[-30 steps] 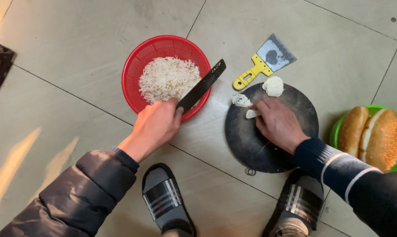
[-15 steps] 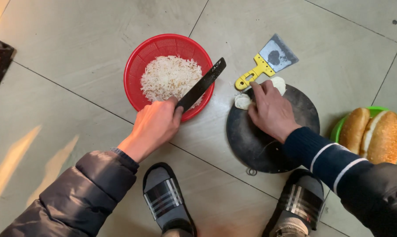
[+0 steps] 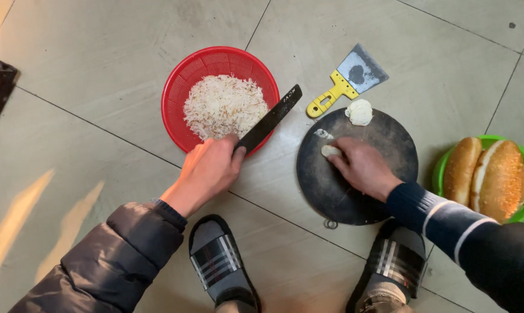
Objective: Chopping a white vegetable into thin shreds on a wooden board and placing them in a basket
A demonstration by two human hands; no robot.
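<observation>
The small pale piece (image 3: 330, 150) now lies at the left of the round dark board (image 3: 383, 145), right of centre in the frame, pinned under the fingertips of the right hand (image 3: 363, 168), which has slid there from the board's upper edge, leaving the larger white lump (image 3: 359, 112) alone by the yellow-handled scraper (image 3: 347, 82). The left hand (image 3: 212, 168) stays clenched on the black knife (image 3: 270, 119), blade over the red basket (image 3: 183, 87) of white shreds, so the piece looks positioned for cutting.

head view | worn on head | faces straight down at tiled floor (image 3: 99, 87) | near, arm's reach
</observation>
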